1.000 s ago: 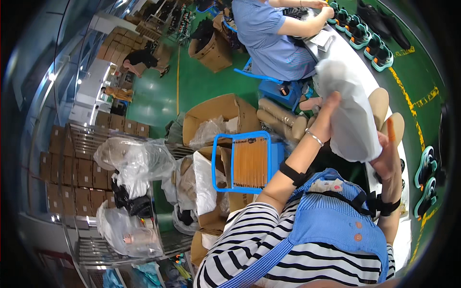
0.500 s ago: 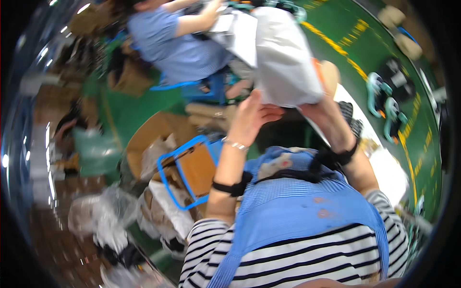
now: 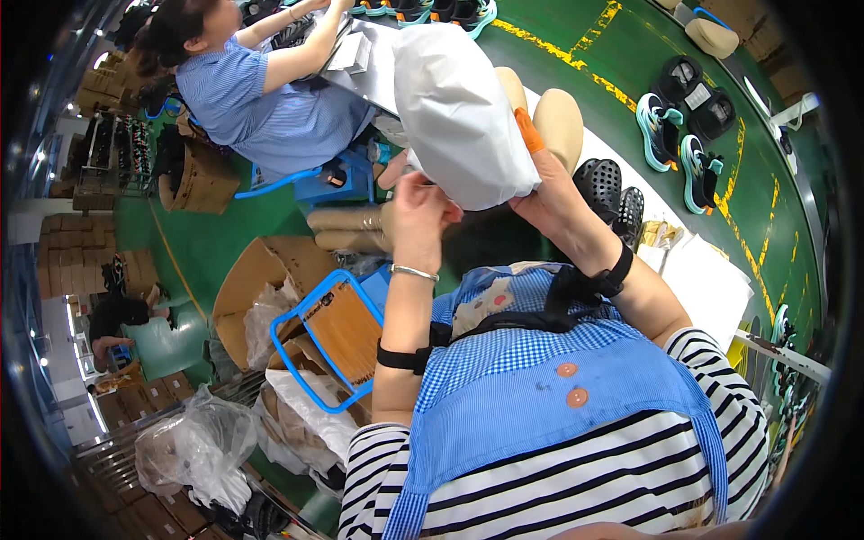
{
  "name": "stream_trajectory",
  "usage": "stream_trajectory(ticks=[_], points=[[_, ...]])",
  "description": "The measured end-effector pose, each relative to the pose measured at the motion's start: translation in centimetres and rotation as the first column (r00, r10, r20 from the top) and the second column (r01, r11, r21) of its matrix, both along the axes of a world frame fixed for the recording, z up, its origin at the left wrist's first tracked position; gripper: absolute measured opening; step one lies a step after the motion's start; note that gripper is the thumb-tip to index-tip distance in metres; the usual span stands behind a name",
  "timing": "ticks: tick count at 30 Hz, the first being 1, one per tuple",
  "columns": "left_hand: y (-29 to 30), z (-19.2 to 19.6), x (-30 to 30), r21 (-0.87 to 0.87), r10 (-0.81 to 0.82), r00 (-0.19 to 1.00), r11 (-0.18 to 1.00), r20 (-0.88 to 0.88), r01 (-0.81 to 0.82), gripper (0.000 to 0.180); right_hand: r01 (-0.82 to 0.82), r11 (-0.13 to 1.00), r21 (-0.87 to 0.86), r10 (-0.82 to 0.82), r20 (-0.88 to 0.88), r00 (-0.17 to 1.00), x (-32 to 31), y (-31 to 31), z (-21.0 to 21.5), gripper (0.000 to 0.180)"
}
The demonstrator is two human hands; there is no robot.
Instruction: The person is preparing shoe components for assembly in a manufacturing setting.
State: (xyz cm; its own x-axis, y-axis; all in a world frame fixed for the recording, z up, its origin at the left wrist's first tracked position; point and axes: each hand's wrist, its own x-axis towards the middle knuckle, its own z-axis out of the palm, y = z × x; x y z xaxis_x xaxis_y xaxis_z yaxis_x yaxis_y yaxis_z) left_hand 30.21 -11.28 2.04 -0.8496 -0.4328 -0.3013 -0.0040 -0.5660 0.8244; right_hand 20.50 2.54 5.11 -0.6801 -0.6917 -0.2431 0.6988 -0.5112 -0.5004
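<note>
My right hand (image 3: 540,193) grips a full-looking white bag (image 3: 463,112) by its lower right corner, thumb in front. An orange cover (image 3: 528,131) shows on a finger behind the bag's right edge. What is inside the bag is hidden. My left hand (image 3: 421,211) is at the bag's lower left edge with its fingers curled and pressed together; what they pinch, if anything, I cannot make out. Just right of the bag, beige foot-shaped forms (image 3: 558,130) stand on the white worktable (image 3: 663,183). Black clogs with holes (image 3: 598,187) sit near my right forearm.
A co-worker in blue (image 3: 261,108) sits at the far left of the table. Left of me are a blue-framed stool (image 3: 342,333), an open carton (image 3: 256,279) and clear plastic bags (image 3: 198,441). Sneakers (image 3: 659,130) and black shoes stand beyond the table on the right.
The white bag has moved left and slightly down in view with my right hand. My left hand's fingers were spread and have curled in at the bag's edge. The view has sharpened.
</note>
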Motion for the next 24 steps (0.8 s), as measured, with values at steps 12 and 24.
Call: stream_trajectory(ticks=[12,24], points=[[0.7,-0.8,4.8,0.395,-0.266,0.915,0.839,-0.302,0.374,0.066,-0.382,0.922,0.063,0.384,-0.023,0.923,3.7,4.1,1.2,0.046],[1.5,-0.4,7.5,0.538,-0.577,0.784,0.596,-0.230,0.596,0.067,-0.681,0.564,0.467,0.824,-0.267,0.500,5.0,10.8,1.4,0.027]])
